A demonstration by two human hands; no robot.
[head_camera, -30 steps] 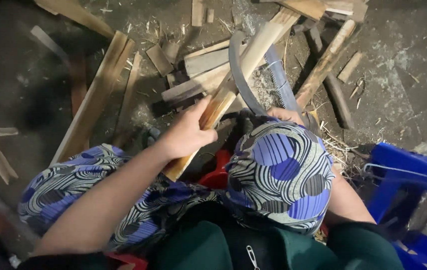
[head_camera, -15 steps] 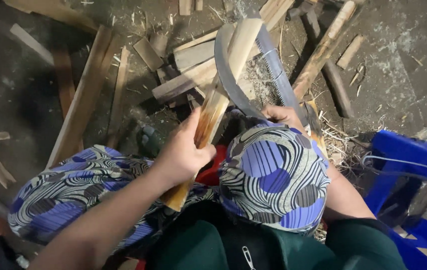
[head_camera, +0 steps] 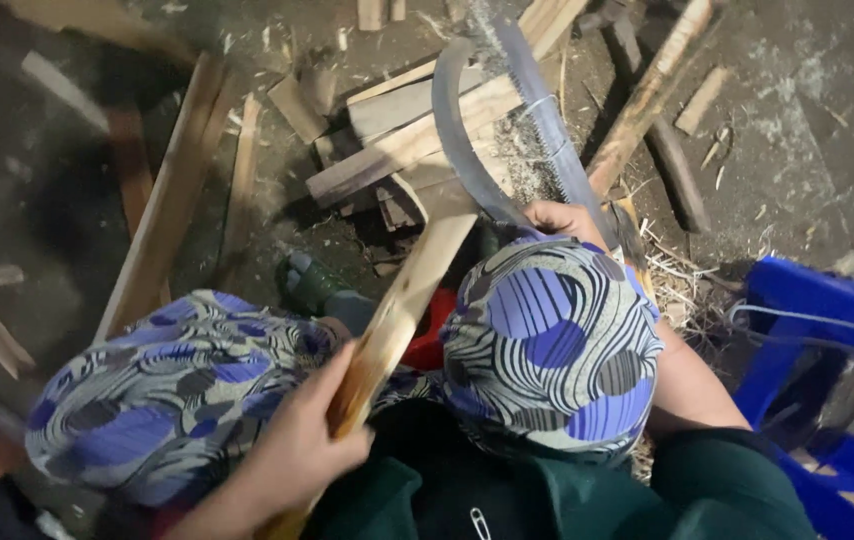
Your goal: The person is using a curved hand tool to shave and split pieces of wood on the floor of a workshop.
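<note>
My left hand (head_camera: 297,455) grips the near end of a long pale wooden strip (head_camera: 412,290) that slants up between my knees. Its far end meets the inner edge of a curved dark sickle blade (head_camera: 462,140). My right hand (head_camera: 562,218), half hidden behind my right knee (head_camera: 547,345), holds the sickle's handle; the grip itself is hidden. A toothed saw blade (head_camera: 552,130) lies just right of the sickle. Both knees are covered in blue, grey and black patterned cloth.
Offcuts and planks (head_camera: 397,140) lie scattered on the dark dirt floor ahead, with a long board (head_camera: 172,200) to the left and a round stick (head_camera: 647,100) to the right. A blue plastic chair (head_camera: 827,350) stands at the right. Shavings litter the ground.
My left hand has pulled the wooden strip back toward my body, sliding it along the sickle blade. The right hand and sickle have stayed in place.
</note>
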